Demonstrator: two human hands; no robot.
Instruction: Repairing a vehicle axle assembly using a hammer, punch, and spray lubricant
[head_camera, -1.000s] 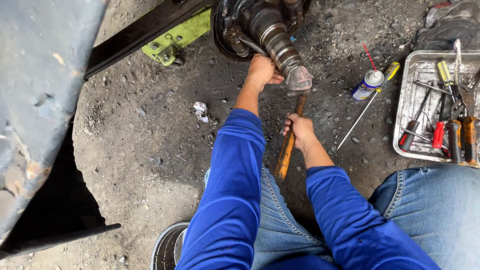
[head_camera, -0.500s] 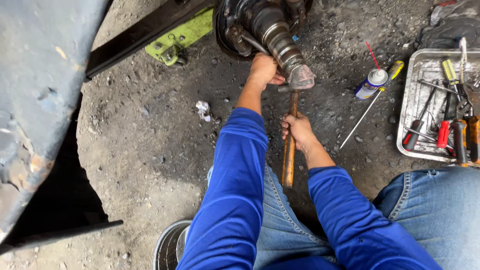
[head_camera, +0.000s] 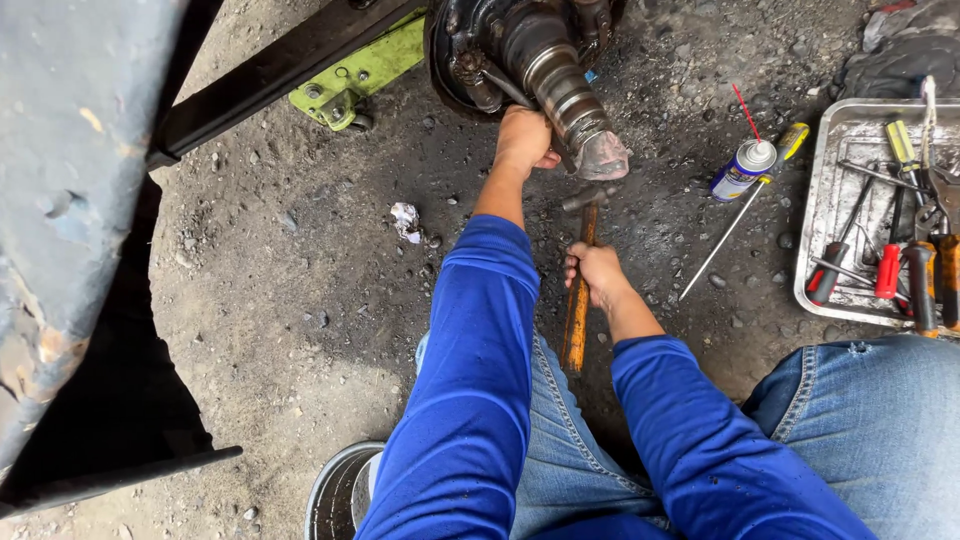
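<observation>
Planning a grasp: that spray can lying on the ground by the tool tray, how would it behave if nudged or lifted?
The spray can lies on its side on gritty ground, so a nudge would probably roll it, though the grit may stop it soon. It looks small and stiff, likely light. Its thin red straw sticks out and would probably bend or catch first.

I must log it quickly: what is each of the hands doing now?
Left hand: closed around the axle shaft.
Right hand: closed on the hammer.
</observation>
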